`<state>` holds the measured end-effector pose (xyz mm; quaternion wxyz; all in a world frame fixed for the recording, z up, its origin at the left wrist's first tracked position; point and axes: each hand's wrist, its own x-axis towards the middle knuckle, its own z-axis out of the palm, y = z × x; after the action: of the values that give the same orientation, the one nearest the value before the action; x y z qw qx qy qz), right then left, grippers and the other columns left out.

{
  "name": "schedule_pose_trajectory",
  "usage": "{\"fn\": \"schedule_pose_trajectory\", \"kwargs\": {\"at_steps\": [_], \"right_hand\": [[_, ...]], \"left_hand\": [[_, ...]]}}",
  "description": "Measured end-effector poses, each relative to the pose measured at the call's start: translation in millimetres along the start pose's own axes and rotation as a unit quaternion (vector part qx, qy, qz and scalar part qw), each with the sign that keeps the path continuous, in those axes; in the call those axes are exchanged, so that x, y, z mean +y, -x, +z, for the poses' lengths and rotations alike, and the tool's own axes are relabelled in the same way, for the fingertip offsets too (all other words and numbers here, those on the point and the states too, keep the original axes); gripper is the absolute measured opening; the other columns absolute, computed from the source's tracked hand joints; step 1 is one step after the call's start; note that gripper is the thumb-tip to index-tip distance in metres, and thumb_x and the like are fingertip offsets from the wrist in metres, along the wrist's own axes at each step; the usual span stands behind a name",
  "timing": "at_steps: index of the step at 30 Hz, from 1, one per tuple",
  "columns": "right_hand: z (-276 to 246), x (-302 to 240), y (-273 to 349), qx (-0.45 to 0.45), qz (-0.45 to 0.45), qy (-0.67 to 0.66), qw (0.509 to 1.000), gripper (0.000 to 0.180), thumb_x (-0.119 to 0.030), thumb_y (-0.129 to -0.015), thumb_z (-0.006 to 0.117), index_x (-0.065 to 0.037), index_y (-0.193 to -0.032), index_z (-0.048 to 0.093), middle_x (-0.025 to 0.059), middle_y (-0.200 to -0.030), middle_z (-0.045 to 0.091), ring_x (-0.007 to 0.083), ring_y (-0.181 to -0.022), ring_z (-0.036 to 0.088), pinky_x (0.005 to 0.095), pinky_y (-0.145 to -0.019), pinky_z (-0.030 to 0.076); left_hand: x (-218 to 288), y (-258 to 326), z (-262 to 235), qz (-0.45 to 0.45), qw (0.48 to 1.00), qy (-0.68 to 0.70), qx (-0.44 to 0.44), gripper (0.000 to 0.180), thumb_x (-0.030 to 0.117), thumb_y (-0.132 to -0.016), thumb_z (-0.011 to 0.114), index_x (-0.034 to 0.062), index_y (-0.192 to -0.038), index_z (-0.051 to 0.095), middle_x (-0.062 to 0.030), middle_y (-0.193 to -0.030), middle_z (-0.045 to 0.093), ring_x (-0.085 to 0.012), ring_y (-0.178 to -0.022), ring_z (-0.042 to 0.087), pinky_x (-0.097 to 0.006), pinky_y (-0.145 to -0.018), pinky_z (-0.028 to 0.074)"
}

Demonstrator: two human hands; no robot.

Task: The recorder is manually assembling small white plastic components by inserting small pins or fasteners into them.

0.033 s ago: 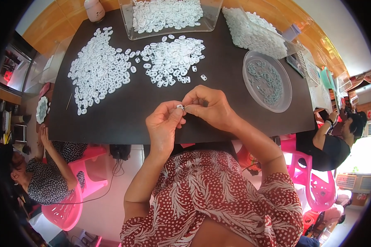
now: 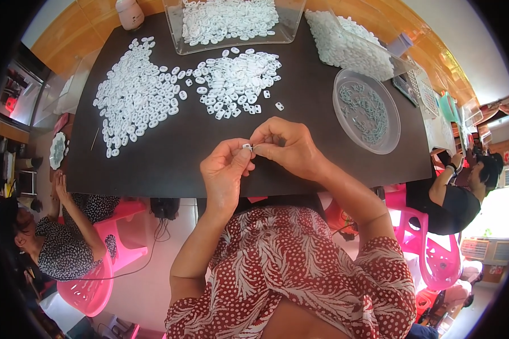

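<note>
Over the near part of the table, my left hand (image 2: pixel 225 165) pinches a small white plastic piece (image 2: pixel 246 146) between thumb and fingertips. Touching its right side are the closed fingertips of my right hand (image 2: pixel 285 146); what they hold, if anything, is too small to make out. Beyond my hands lies a heap of white pieces with two openings each (image 2: pixel 237 82). A wider pile of white oval pieces (image 2: pixel 136 96) spreads to the left. On the right, a round clear tray (image 2: pixel 391 144) holds many tiny grey-green parts (image 2: pixel 367 113).
At the back stands a clear bin (image 2: pixel 291 35) of white pieces, with a tilted clear container (image 2: pixel 350 48) of more to its right. A phone-like dark object (image 2: pixel 404 90) lies at the right edge. People sit on pink chairs (image 2: pixel 85 288) at both sides.
</note>
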<state>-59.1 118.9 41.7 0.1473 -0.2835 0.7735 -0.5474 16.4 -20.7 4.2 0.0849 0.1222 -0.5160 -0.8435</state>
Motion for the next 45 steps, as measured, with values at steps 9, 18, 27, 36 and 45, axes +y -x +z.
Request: {"fn": "schedule_pose_trajectory", "kwargs": {"at_steps": [9,18,27,36,45], "right_hand": [[7.2,5.7,2.8,0.002,0.029,-0.087,0.996,0.01,-0.004,-0.078,0.066,0.001,-0.086,0.062,0.0011,-0.074,0.059,0.0053,-0.068,0.055,0.0218,-0.061,0.046],[12.7,10.5,3.0,0.04,0.043,-0.156,0.986,0.01,-0.003,-0.077,0.066,0.002,-0.085,0.061,0.0015,-0.074,0.061,0.0054,-0.069,0.056,0.0209,-0.062,0.046],[16.2,18.1,9.4,0.089,0.01,-0.122,0.988,0.009,-0.001,-0.076,0.064,0.001,-0.084,0.06,0.0067,-0.075,0.06,0.0102,-0.067,0.058,0.0252,-0.059,0.047],[-9.6,16.2,18.4,0.115,-0.086,0.104,0.984,0.012,-0.005,-0.078,0.065,-0.001,-0.089,0.064,0.0094,-0.085,0.061,0.018,-0.079,0.061,0.0292,-0.07,0.049],[-91.5,37.6,28.3,0.241,0.061,0.041,0.968,0.012,-0.004,-0.077,0.062,0.0,-0.088,0.065,0.0056,-0.077,0.063,0.0105,-0.071,0.056,0.0259,-0.064,0.045]], "left_hand": [[-4.6,9.2,4.3,0.127,0.979,-0.16,0.018,0.011,0.006,-0.087,0.061,-0.0034,-0.092,0.063,-0.0042,-0.078,0.061,-0.0058,-0.061,0.052,-0.017,-0.053,0.042],[-3.9,9.3,4.7,0.097,0.99,-0.1,0.016,0.011,0.005,-0.088,0.06,-0.003,-0.094,0.063,-0.004,-0.078,0.062,-0.0061,-0.06,0.053,-0.017,-0.053,0.043],[-9.7,7.8,12.5,0.046,0.995,-0.079,0.033,0.011,0.001,-0.087,0.059,-0.004,-0.096,0.063,-0.0056,-0.078,0.062,-0.007,-0.059,0.054,-0.018,-0.053,0.044],[-13.9,1.5,16.3,0.056,0.998,-0.033,0.018,0.019,0.004,-0.085,0.062,-0.0053,-0.102,0.061,-0.0072,-0.078,0.062,-0.0093,-0.058,0.054,-0.021,-0.052,0.045],[-17.5,-0.2,14.1,0.051,0.997,-0.048,0.042,0.018,0.002,-0.086,0.059,-0.0045,-0.103,0.062,-0.0093,-0.078,0.063,-0.0106,-0.059,0.055,-0.021,-0.054,0.046]]}}
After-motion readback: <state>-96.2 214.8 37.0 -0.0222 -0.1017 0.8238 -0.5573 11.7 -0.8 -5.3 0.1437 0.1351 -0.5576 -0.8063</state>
